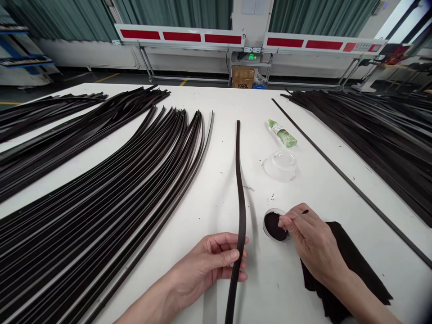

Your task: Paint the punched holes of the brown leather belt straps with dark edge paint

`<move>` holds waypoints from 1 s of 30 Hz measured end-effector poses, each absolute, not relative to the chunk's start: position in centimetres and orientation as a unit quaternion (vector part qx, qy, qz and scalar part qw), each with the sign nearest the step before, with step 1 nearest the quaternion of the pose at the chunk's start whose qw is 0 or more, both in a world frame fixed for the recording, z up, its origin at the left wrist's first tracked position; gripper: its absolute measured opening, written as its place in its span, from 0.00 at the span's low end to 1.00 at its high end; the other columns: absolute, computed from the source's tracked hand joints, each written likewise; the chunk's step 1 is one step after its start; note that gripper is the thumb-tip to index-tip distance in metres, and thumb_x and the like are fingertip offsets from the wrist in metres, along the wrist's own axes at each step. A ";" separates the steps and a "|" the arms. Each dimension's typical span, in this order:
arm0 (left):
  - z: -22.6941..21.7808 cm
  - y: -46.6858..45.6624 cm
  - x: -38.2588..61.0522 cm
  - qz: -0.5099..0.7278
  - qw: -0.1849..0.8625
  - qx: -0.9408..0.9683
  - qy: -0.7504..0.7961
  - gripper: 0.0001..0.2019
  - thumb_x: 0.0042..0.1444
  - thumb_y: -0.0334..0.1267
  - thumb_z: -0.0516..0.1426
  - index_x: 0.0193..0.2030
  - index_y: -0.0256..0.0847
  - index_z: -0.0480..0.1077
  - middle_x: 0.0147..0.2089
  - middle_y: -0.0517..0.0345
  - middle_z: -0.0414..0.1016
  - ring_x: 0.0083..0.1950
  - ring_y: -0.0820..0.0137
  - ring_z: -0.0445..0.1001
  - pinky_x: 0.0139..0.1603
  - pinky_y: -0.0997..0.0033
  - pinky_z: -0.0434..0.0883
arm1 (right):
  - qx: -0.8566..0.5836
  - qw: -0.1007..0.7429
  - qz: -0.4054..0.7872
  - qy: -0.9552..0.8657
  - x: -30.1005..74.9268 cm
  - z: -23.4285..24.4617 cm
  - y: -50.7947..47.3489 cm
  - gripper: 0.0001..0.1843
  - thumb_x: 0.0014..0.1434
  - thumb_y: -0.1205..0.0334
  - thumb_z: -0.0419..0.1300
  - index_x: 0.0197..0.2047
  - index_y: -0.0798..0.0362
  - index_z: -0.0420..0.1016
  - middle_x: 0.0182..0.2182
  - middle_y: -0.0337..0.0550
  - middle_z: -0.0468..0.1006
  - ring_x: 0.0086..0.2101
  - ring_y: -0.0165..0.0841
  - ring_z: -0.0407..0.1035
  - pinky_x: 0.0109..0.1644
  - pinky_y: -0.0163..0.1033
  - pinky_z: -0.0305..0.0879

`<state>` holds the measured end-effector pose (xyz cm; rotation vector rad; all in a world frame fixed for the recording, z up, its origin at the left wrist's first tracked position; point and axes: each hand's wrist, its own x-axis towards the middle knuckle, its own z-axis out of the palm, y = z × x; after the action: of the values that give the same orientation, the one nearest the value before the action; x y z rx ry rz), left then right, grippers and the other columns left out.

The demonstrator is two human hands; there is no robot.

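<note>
On the table (209,202), left grip (211,265) clamping strap (240,198), right grip (313,243) pinching perhaps a brush (299,216)

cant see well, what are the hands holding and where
The left hand pinches a dark belt strip partway along it; the right hand's fingers pinch a thin stick near one end, over a paste pot.

left hand (207,265) — fingers curled | right hand (313,240) — fingers pinched together
</note>
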<state>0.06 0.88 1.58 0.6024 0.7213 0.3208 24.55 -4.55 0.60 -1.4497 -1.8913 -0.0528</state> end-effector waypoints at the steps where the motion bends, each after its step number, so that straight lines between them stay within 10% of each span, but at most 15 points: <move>1: 1.5 0.9 0.1 0.153 0.880 0.290 0.345 0.10 0.54 0.35 0.66 0.43 0.38 0.78 0.38 0.53 0.76 0.36 0.71 0.75 0.45 0.62 0.77 | -0.566 0.369 -0.022 -0.737 24.5 0.6 -4.5 0.10 0.66 0.74 0.53 0.33 0.53 0.66 0.25 0.39 0.70 0.33 0.30 0.63 0.31 0.34 0.62; 9: 1.5 0.9 0.0 0.152 0.881 0.288 0.342 0.11 0.53 0.35 0.66 0.44 0.38 0.78 0.39 0.52 0.75 0.38 0.69 0.75 0.47 0.59 0.77 | -0.598 0.410 0.032 -0.688 24.6 1.3 -4.9 0.12 0.67 0.69 0.53 0.31 0.52 0.70 0.26 0.39 0.73 0.32 0.30 0.66 0.34 0.35 0.64; 20: 1.5 0.7 0.0 0.174 0.880 0.297 0.328 0.11 0.54 0.35 0.65 0.45 0.37 0.77 0.41 0.52 0.74 0.39 0.69 0.75 0.48 0.57 0.77 | -0.610 0.599 0.417 -0.309 23.6 2.3 -5.8 0.18 0.63 0.47 0.58 0.33 0.53 0.74 0.30 0.43 0.74 0.31 0.31 0.69 0.35 0.35 0.69; 30: 1.3 0.4 0.2 0.175 0.891 0.268 0.322 0.14 0.51 0.35 0.67 0.45 0.36 0.77 0.39 0.52 0.74 0.38 0.67 0.76 0.46 0.57 0.77 | -0.646 0.541 0.286 -0.456 22.0 2.8 -5.8 0.20 0.66 0.49 0.54 0.31 0.53 0.76 0.28 0.43 0.77 0.28 0.32 0.70 0.32 0.35 0.68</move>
<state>0.16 0.45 1.25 0.5572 0.6683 0.3628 22.03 -5.85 2.83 -1.5346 -1.0829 0.6793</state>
